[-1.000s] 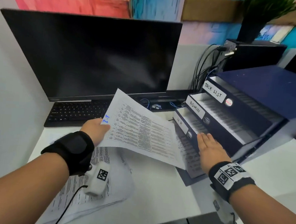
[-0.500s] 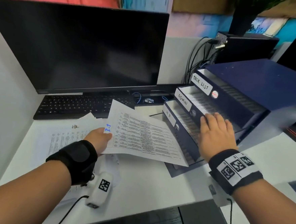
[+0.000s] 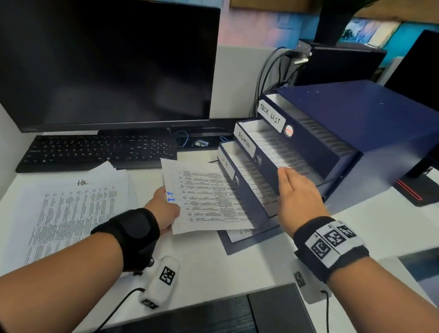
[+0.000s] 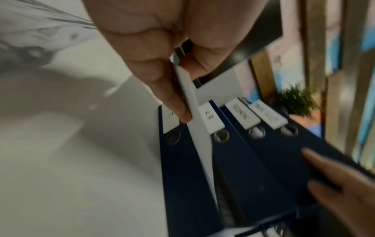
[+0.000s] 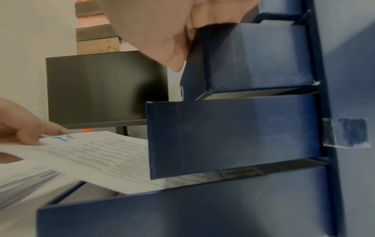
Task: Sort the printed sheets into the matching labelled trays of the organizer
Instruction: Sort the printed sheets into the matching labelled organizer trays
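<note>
From the head camera, the left hand (image 3: 164, 209) pinches the near corner of a printed sheet (image 3: 205, 199) marked "I.T" in blue, thumb on top. The sheet lies low and nearly flat, its far edge running under the "HR" tray (image 3: 241, 175) and into the bottom tray (image 3: 247, 242) of the blue organizer (image 3: 359, 119). A second ago the same sheet was lifted and tilted above the desk; half a second ago it had dropped closer to the trays. The right hand (image 3: 298, 198) lies flat with straight fingers, holding nothing, resting on the edge of the HR tray with its fingertips at the "ADMIN" tray (image 3: 279, 149); half a second ago its fingers were spread over the ADMIN tray papers. The "TASK LIST" tray (image 3: 307, 125) sits on top. A pile of sheets (image 3: 72, 213), the top one marked "HR", lies on the white desk (image 3: 232, 271) left of the hand, before the keyboard (image 3: 97, 152) and monitor (image 3: 98, 61).

The left wrist camera, blurred, shows thumb and fingers (image 4: 172, 99) clamping the sheet edge-on in front of the four tray labels.

The right wrist camera shows the sheet (image 5: 105, 157) sliding between the lowest tray (image 5: 182, 213) and the one above it (image 5: 233, 136), while the right hand's fingers (image 5: 174, 52) hang straight and grip nothing.
</note>
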A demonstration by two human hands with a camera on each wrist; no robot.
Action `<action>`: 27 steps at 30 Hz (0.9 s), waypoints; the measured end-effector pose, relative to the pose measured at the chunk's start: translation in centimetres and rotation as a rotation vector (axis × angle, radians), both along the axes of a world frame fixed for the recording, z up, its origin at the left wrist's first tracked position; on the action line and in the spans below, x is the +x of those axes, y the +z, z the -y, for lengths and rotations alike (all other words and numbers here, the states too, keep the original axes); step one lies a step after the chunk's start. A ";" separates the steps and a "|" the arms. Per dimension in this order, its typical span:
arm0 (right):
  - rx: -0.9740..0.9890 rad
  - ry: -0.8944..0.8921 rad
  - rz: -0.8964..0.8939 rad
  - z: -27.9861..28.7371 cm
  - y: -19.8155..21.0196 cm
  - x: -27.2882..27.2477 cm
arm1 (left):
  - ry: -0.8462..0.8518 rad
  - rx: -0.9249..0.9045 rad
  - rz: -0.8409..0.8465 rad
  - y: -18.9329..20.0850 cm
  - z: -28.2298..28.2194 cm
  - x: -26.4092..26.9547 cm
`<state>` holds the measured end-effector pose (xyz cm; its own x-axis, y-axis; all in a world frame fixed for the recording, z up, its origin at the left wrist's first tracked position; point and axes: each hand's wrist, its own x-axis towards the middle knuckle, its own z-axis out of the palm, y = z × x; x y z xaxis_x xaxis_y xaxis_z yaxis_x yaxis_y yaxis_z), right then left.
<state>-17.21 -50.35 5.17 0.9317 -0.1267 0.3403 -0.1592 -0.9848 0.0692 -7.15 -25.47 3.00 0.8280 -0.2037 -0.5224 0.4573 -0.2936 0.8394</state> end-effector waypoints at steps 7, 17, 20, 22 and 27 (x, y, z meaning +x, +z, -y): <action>-0.021 0.007 0.016 0.1 -0.1 -0.1 | -0.121 0.360 0.359 0.0 2.6 -0.6; -0.043 0.008 0.017 0.0 -0.1 -0.3 | -0.433 0.365 0.422 -1.4 4.5 -1.3; -0.045 0.003 0.007 0.1 -0.2 -0.3 | -0.394 0.445 0.559 -1.6 4.6 -0.8; -0.047 0.001 0.003 0.1 -0.2 -0.3 | -0.379 0.463 0.656 -1.9 4.5 -0.5; -0.056 0.000 -0.009 0.0 -0.1 -0.3 | -0.544 0.515 0.776 -2.4 4.4 0.0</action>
